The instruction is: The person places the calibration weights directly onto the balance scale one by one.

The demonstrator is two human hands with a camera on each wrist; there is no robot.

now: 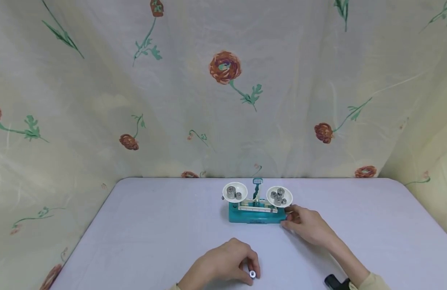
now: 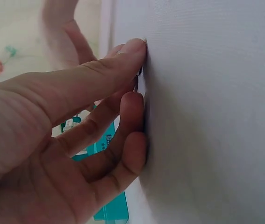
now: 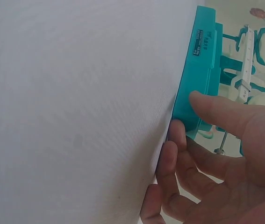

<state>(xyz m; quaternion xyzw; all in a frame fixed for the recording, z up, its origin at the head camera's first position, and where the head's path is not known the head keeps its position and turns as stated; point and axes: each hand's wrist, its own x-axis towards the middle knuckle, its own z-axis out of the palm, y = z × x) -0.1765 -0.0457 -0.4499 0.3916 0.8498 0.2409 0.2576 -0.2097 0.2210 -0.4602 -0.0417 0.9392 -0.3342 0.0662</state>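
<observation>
A teal balance scale [image 1: 257, 217] with two white pans stands near the back of the table. Two metal weights [image 1: 231, 192] sit in its left pan [image 1: 241, 186], and several more metal weights [image 1: 278, 199] fill the right pan [image 1: 289, 195]. My right hand [image 1: 310, 226] grips the right end of the scale's base [image 3: 195, 84], thumb on the front and fingers around the end. Nearer the front, my left hand [image 1: 228, 259] pinches a small round metal weight [image 1: 252, 274] down at the tabletop. In the left wrist view, the fingers mostly hide that weight.
A pale cloth covers the table [image 1: 154, 225]. Behind it and at the sides hangs a flowered curtain [image 1: 172, 100]. A black device [image 1: 336, 282] is at the right wrist, by the sleeve [image 1: 373, 282].
</observation>
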